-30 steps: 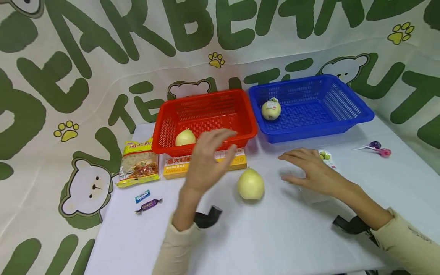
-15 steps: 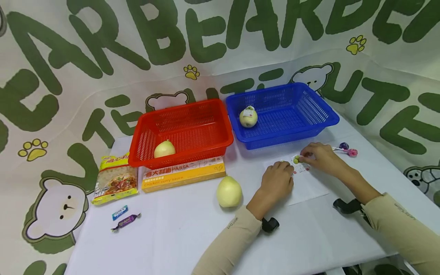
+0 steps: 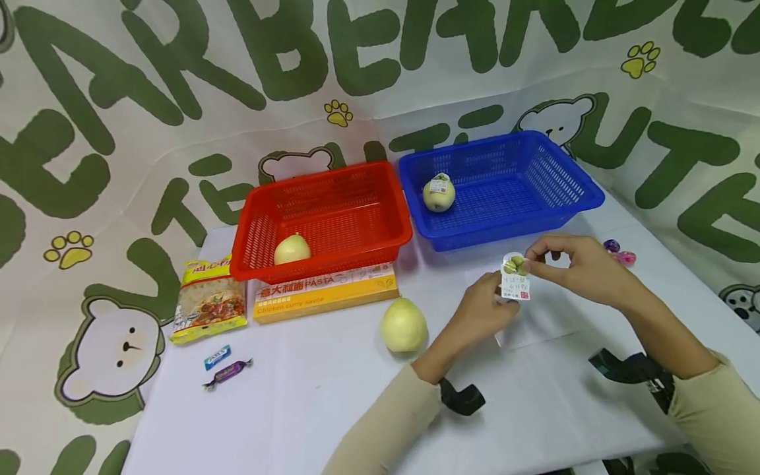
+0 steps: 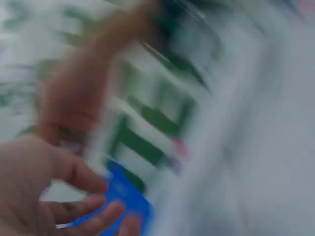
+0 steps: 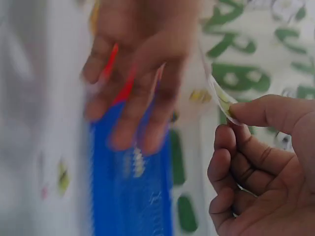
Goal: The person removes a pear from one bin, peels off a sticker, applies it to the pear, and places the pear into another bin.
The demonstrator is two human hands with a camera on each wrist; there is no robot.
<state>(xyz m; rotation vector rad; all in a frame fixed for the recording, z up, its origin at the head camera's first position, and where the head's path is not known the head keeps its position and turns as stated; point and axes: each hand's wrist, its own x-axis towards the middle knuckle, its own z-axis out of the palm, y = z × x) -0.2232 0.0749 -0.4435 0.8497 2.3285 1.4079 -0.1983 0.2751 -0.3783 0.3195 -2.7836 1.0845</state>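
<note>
White sticker (image 3: 514, 285) had just come off the sheet (image 3: 539, 326) beneath, pinched by the right hand (image 3: 584, 269); left hand (image 3: 481, 309), beside that pinch, held nothing: peeling looked finished.

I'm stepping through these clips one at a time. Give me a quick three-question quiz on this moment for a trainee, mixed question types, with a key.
1. Which hand pinches the loose sticker?
2. True or false: the fruit in the blue basket bears a printed label.
3. Which lies right along the front of the red basket? A) lollipops B) pasta box C) purple candy

Key:
1. The right hand
2. True
3. B
</note>
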